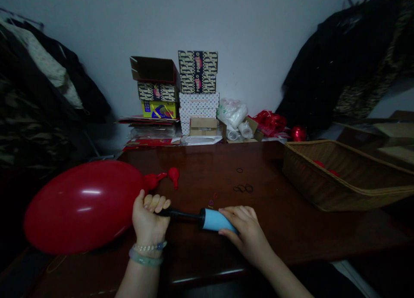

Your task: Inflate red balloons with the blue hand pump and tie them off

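My left hand (pixel 150 214) is closed around the black end of a hand balloon pump (pixel 217 220). My right hand (pixel 246 229) wraps the pump's light blue barrel, and a black rod shows between the two hands. A large inflated red balloon (pixel 86 207) lies at the left, its right end against my left hand. Its neck is hidden, so I cannot tell how it meets the pump. Beyond my left hand, limp red balloons (pixel 174 174) lie on the dark wooden table (pixel 200 160).
Black rubber bands (pixel 248 188) and small coloured bands (pixel 211 202) lie mid-table. A wicker basket (pixel 343 194) with red items stands at the right. Along the wall are stacked boxes (pixel 198 73), plastic bags (pixel 233 112) and red ribbon (pixel 269 122). Coats (pixel 320 61) hang at both sides.
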`<state>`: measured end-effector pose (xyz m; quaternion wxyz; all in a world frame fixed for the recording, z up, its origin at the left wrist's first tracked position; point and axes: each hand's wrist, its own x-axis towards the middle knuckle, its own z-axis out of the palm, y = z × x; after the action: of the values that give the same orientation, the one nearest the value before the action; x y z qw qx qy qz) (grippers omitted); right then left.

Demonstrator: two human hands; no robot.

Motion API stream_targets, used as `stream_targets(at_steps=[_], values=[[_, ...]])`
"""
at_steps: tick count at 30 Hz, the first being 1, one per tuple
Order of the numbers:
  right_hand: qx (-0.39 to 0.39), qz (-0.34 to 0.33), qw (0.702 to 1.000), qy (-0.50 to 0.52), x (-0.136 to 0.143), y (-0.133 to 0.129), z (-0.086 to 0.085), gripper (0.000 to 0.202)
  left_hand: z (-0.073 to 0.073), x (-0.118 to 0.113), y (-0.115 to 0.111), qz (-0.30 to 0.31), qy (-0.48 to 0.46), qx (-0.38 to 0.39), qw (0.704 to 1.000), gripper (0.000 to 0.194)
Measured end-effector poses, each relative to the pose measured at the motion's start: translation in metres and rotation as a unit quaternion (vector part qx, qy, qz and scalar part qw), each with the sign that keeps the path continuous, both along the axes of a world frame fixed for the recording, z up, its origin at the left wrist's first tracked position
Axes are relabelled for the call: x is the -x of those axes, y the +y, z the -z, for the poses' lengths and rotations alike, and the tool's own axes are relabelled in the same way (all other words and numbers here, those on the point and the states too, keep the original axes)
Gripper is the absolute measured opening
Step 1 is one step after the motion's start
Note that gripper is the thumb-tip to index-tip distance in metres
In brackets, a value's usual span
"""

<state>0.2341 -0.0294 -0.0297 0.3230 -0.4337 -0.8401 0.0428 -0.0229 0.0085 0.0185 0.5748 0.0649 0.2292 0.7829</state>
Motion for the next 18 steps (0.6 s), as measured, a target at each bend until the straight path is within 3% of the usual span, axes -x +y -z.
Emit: stream_targets(at_steps=[6,18], values=[[-0.001,0.003,1.000,0.009,0.002,0.000,0.004,0.042,0.006,0.001,0.000,0.002,-0.002,-0.009,1.000,0.047],[-0.009,0.026,0.999,0.025,0.035,-0.017,0.006,0.040,0.012,-0.023,-0.008,0.042,-0.002,0.017,0.999,0.049]])
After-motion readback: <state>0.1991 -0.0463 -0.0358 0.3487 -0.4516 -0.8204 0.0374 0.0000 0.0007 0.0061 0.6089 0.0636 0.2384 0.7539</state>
